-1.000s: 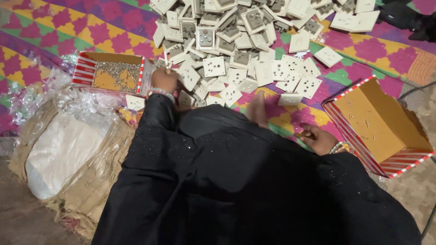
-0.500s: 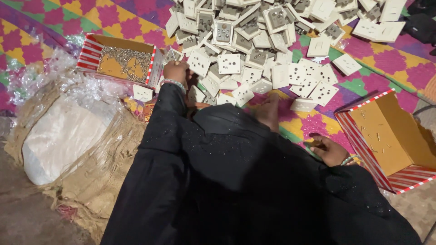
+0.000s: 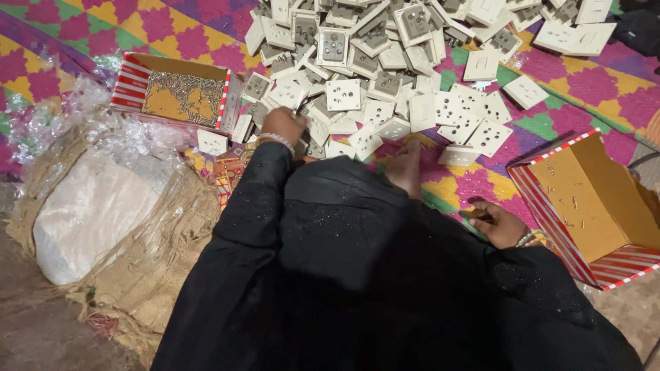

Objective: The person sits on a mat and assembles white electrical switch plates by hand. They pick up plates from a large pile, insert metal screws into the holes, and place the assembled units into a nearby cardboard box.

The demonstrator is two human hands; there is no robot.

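A big heap of white square socket plates (image 3: 385, 75) covers the patterned mat ahead of me. My left hand (image 3: 280, 126), in a black sleeve with a bangle at the wrist, reaches into the heap's near left edge. Its fingers are buried among the plates, so its grip is hidden. My right hand (image 3: 500, 224) rests low on the mat with its fingers curled, just left of a red-striped cardboard box (image 3: 550, 199). My bare foot (image 3: 405, 165) pokes out from the black robe between both hands.
Another red-striped box (image 3: 130, 82), holding small metal screws, stands left of the heap. A white sack on burlap (image 3: 89, 206) and crumpled clear plastic (image 3: 89, 117) lie at the left. The right box holds a few loose screws.
My left hand has pushed a little farther into the edge of the heap. My right hand stays by the right box, and the view has shifted slightly.
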